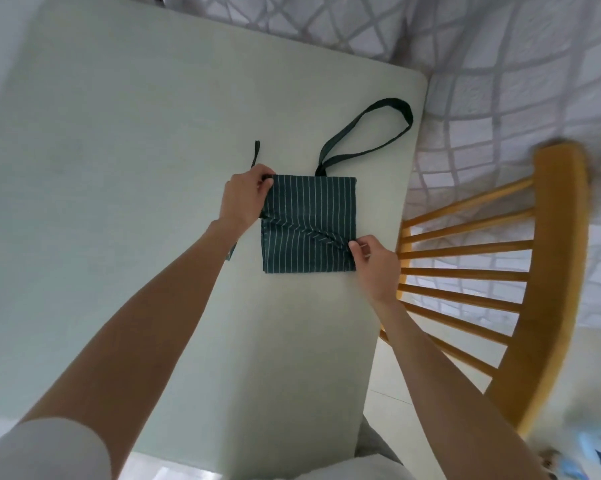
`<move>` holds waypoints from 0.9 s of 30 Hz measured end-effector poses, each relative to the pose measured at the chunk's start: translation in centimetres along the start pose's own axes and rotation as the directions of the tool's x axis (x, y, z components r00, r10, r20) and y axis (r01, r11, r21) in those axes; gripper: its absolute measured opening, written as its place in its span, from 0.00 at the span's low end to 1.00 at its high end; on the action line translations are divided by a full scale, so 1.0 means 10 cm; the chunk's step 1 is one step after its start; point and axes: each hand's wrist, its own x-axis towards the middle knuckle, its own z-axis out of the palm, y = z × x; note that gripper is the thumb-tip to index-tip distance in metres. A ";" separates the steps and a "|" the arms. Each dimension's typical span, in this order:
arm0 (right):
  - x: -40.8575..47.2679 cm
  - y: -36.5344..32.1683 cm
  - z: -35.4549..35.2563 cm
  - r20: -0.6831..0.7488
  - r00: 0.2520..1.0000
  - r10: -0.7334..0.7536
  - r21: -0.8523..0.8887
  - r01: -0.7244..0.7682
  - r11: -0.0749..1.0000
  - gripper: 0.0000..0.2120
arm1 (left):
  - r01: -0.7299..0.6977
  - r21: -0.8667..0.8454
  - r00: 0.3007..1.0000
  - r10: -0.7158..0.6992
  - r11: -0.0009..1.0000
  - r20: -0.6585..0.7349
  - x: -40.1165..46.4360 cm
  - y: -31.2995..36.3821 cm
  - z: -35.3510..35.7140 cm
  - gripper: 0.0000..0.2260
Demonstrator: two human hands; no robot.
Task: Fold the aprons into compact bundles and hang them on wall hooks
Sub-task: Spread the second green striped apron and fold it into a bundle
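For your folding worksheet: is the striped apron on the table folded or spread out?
Folded. The apron lies as a compact rectangle on the table, its neck loop trailing out; both hands pinch its edges.

1. I am seeing the folded apron [309,225] showing dark green with thin white stripes.
2. Its neck loop [368,133] is showing plain dark green, with no stripes.
3. The table [119,168] is showing a pale, plain grey-green.
4. The chair [551,271] is showing a warm honey-yellow wood.
5. The cloth [499,64] beyond the table is showing white with a grey lattice pattern.
6. My sleeve [42,452] is showing white.
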 end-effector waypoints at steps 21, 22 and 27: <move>0.49 0.11 -0.34 0.599 0.504 -0.622 -0.341 0.863 0.372 0.29 | -0.581 0.469 0.799 0.357 0.665 0.484 -0.72 -0.48 0.03 0.46; 0.53 0.10 -0.35 0.588 0.470 -0.659 -0.308 0.883 0.355 0.25 | -0.586 0.471 0.795 0.357 0.659 0.490 -0.72 -0.49 0.03 0.48; 0.66 -0.11 -0.43 0.424 0.691 -0.585 -0.019 0.653 0.757 0.09 | -0.440 0.294 0.866 0.313 0.849 0.390 -0.67 -0.43 0.01 0.47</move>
